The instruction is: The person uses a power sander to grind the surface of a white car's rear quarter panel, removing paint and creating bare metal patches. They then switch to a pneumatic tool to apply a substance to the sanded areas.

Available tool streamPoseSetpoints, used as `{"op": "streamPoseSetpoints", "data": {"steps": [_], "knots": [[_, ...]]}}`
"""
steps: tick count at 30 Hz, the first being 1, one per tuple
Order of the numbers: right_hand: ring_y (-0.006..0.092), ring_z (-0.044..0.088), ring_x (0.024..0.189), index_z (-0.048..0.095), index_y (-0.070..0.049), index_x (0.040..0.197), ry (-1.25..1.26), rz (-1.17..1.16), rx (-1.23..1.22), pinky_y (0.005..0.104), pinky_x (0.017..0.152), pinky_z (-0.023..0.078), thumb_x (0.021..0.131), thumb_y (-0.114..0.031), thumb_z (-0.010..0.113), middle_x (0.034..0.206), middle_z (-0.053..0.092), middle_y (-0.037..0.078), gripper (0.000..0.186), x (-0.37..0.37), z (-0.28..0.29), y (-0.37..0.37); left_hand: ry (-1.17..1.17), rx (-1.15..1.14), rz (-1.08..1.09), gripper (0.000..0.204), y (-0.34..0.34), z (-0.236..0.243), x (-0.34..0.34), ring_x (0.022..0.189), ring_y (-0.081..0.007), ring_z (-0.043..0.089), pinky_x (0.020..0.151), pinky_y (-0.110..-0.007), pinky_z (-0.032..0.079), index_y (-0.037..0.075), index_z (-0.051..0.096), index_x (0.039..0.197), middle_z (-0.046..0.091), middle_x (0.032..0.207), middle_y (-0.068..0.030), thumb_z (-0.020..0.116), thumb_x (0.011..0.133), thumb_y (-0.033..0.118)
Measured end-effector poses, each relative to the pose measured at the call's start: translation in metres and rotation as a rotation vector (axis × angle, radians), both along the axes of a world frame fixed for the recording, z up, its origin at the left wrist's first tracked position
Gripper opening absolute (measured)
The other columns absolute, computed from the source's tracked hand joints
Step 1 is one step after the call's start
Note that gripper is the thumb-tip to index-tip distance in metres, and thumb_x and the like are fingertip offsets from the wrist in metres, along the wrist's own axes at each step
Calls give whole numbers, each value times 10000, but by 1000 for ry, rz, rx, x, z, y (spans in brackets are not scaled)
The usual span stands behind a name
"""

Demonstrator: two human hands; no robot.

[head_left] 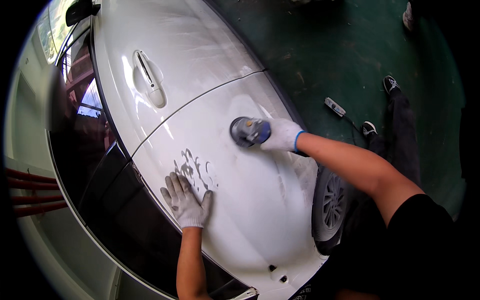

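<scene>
My right hand (280, 135), in a white knit glove with a blue cuff, grips a grey and blue round power sander (250, 131) that rests on the white rear body panel of a car (255, 215), amid a dull, hazy area. My left hand (186, 200), in a greyish glove, lies flat with fingers apart on the same panel, just below an irregular grey patch (195, 167). A door seam separates this panel from the door with a handle (149, 80) above. Some of the right hand's fingers are hidden by the tool.
The dark side windows (85, 140) run along the left, with red pipes (32, 185) beyond. A wheel (330, 200) is at the right. On the green floor (350, 50) lie a pale elongated device (334, 106) and its cord, near legs in dark trousers (400, 120). Another shoe (407, 17) shows top right.
</scene>
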State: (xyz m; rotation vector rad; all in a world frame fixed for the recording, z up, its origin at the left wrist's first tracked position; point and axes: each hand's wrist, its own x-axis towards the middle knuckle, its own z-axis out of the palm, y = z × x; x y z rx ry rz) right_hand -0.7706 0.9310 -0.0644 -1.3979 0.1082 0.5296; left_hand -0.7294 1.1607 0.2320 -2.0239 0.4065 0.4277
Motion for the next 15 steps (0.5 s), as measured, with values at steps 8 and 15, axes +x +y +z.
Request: {"op": "streamPoseSetpoints", "data": {"steps": [8, 15], "knots": [[400, 746, 1029, 720, -38, 1117, 35, 153, -212, 470, 906, 606, 675, -423, 815, 1066, 766, 233, 594, 47, 14, -4, 53, -83, -8, 1089, 2, 3, 8, 1647, -400, 152, 1341, -570, 0, -93, 347, 1615, 253, 1741, -261, 707, 849, 592], [410, 741, 1046, 693, -63, 1171, -20, 180, -172, 474, 931, 599, 693, -433, 822, 1081, 764, 224, 618, 46, 20, -2, 43, -73, 12, 1083, 5, 2, 6, 1647, -399, 151, 1336, -586, 7, -76, 367, 1612, 267, 1741, -240, 713, 837, 598]]}}
